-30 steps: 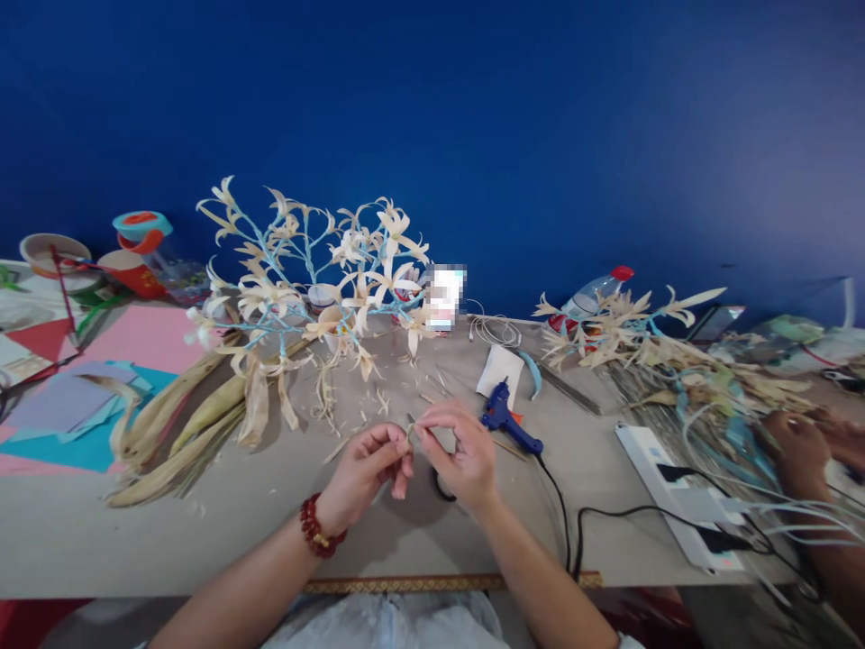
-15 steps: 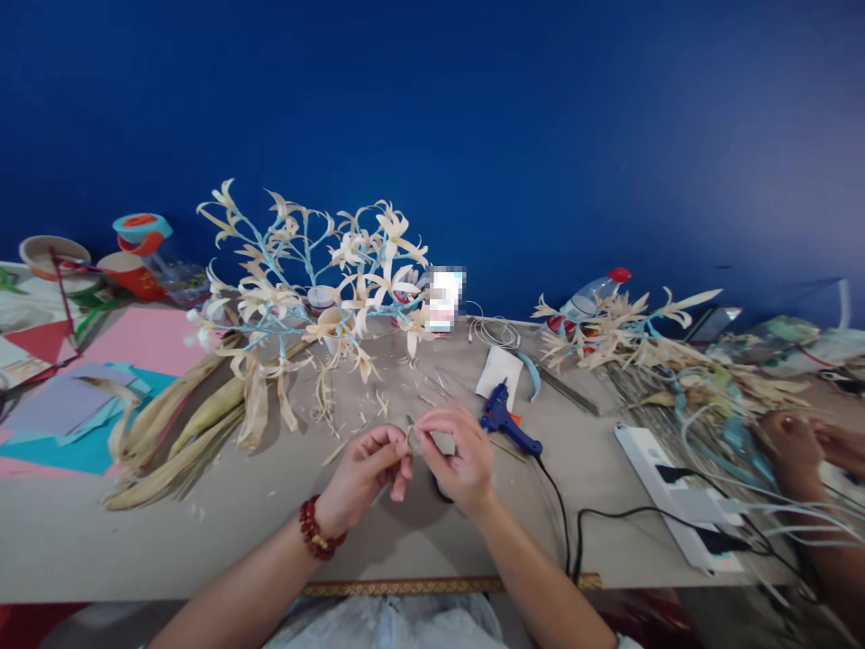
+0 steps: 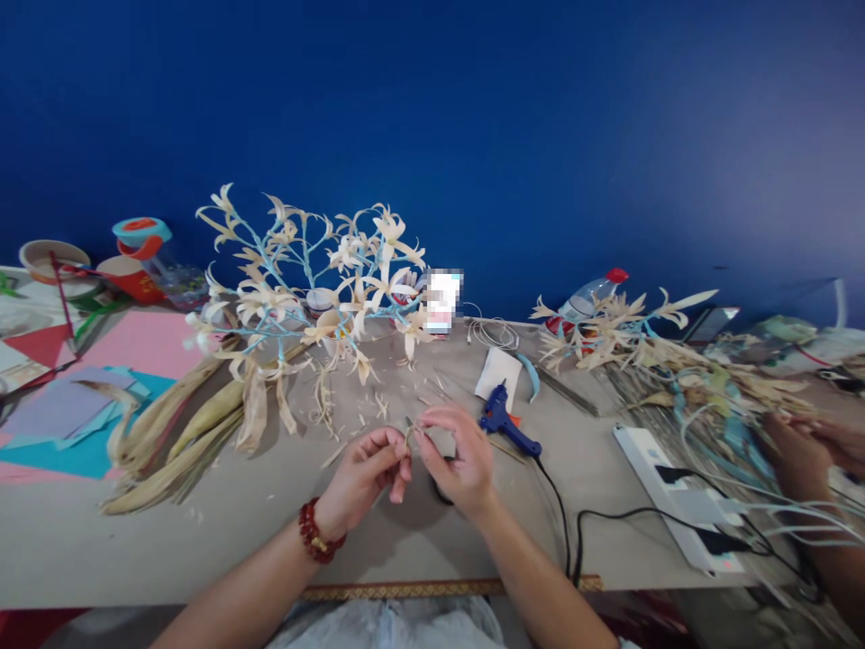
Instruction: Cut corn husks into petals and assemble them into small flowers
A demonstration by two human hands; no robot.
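Note:
Close together above the table, both of my hands pinch a thin pale strip (image 3: 409,435), small and mostly hidden by the fingers. My left hand (image 3: 370,466), with a red bead bracelet (image 3: 316,534) at the wrist, grips it between thumb and forefinger. From the other side, my right hand (image 3: 462,457) holds it at the fingertips, its fingers curled. Part of a black curved thing (image 3: 441,491) shows beneath the right hand. Right of that hand lies a blue glue gun (image 3: 504,420) by a white pad (image 3: 496,371). Pale husk scraps (image 3: 324,401) lie beyond my hands.
Pale husk flowers on blue stems (image 3: 307,270) stand at the back. Husk bundles (image 3: 176,424) and coloured paper (image 3: 145,347) lie left. A power strip (image 3: 676,500) with cables, another flower bunch (image 3: 608,333) and a co-worker's hands (image 3: 804,446) are at right.
My hands hold almost the same pose, the strip still pinched between them, with only slight finger movement. The co-worker's hands at right have shifted slightly.

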